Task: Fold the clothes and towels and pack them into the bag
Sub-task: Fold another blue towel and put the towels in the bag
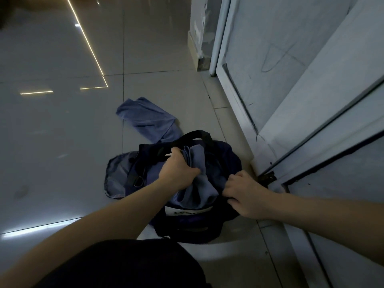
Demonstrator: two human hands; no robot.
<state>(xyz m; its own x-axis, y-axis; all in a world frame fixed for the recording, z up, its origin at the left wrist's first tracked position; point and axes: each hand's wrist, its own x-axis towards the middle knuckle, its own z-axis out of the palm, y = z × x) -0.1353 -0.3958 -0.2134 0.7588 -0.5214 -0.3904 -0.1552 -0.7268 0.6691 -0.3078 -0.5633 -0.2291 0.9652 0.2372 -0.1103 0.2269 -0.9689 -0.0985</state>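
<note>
Blue cloth [197,189] is being packed into the bag [226,154]: left hand [178,171] grips it, right hand [245,194] clutches the rim. Next, the towel [147,119] beyond the bag likely needs folding.

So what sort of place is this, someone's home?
Probably a room or hallway in a home: glossy floor tiles, a white panelled door, and a dark bag on the floor, the left hand gripping a blue cloth in it, the right hand holding its edge.
</note>
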